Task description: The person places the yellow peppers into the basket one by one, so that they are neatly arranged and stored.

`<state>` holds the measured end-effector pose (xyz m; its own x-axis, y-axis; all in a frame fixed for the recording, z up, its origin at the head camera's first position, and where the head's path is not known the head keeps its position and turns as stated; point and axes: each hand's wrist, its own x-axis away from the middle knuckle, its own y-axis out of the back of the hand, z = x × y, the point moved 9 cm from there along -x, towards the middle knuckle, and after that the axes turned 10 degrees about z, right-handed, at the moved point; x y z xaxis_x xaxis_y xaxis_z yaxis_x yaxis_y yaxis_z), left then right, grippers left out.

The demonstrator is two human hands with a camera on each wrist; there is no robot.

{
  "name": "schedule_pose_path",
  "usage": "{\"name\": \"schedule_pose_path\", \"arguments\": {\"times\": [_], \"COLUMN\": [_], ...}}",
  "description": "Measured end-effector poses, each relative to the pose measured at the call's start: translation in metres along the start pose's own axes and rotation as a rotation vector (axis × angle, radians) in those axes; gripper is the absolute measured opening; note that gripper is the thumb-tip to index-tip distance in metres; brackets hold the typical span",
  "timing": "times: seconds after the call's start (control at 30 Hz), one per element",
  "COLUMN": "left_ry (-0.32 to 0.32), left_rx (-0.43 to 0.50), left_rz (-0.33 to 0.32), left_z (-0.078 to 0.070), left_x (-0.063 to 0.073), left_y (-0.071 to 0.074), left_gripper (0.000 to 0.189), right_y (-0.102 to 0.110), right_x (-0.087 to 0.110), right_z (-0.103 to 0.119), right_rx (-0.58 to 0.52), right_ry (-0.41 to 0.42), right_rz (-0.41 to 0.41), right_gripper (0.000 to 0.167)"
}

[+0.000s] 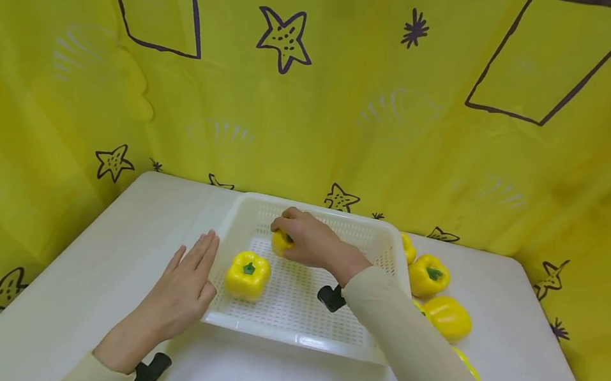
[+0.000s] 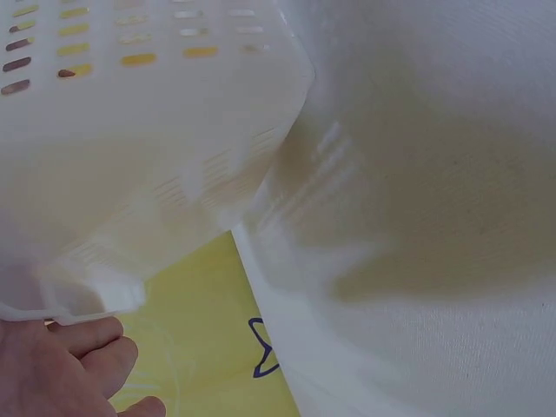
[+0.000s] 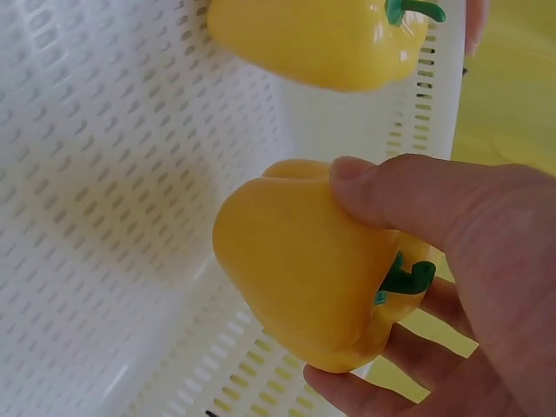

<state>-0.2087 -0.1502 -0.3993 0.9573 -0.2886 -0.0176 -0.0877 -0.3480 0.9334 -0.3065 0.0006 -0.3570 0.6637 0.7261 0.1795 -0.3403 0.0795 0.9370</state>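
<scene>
Held pepper gripped inside basket; left hand at the rim

The right hand [image 1: 305,240] reaches into the white basket [image 1: 297,338] and grips the held pepper [image 3: 295,261], thumb on one side and fingers on the other, with the stem toward the palm. This pepper is in the far part of the basket, left of its middle. Whether it bears on the basket floor cannot be told. The left hand [image 1: 181,299] lies along the left rim with fingers mostly straight, holding nothing; firm contact with the rim cannot be confirmed.

The step in hand is judged to be positioning the held pepper in the basket. Good practice: lower it fully before loosening the fingers, since its rounded, glossy body may roll. Keep it apart from the second pepper [image 1: 248,276], which sits stem up, nearer and to the left. Light steadying at the left rim would guard against the basket sliding.

Surface: the worktop [image 1: 159,223] is white and appears flat. Further peppers [image 1: 447,320] lie on it along the basket's right side, some partly hidden by the basket and the right sleeve [image 1: 407,342].

Room: a yellow sheet [image 1: 328,110] with starfish and frame outlines hangs beyond the worktop and along both sides. The lighting appears sufficient.
</scene>
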Motion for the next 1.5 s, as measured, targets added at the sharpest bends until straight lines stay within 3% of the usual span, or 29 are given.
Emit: {"name": "schedule_pose_path", "arguments": {"times": [0.3,1.0,1.23,1.5], "left_ry": [-0.001,-0.001,-0.002,0.007], "left_rx": [-0.005,-0.008,-0.006,-0.005], "left_rz": [0.001,0.003,0.004,0.004], "left_z": [-0.001,-0.003,-0.001,0.001], "left_x": [-0.001,-0.003,-0.001,0.000], "left_y": [0.002,0.004,0.002,0.000], "left_gripper": [0.069,0.069,0.068,0.068], "right_y": [-0.003,-0.021,-0.030,-0.037], "right_x": [-0.017,-0.026,-0.032,-0.027], "right_z": [0.007,-0.009,-0.008,-0.001], "right_rx": [-0.067,-0.221,-0.284,-0.281], "right_ry": [0.001,-0.179,-0.174,-0.143], "right_rz": [-0.010,0.054,0.050,0.127], "right_gripper": [0.042,0.055,0.054,0.056]}}
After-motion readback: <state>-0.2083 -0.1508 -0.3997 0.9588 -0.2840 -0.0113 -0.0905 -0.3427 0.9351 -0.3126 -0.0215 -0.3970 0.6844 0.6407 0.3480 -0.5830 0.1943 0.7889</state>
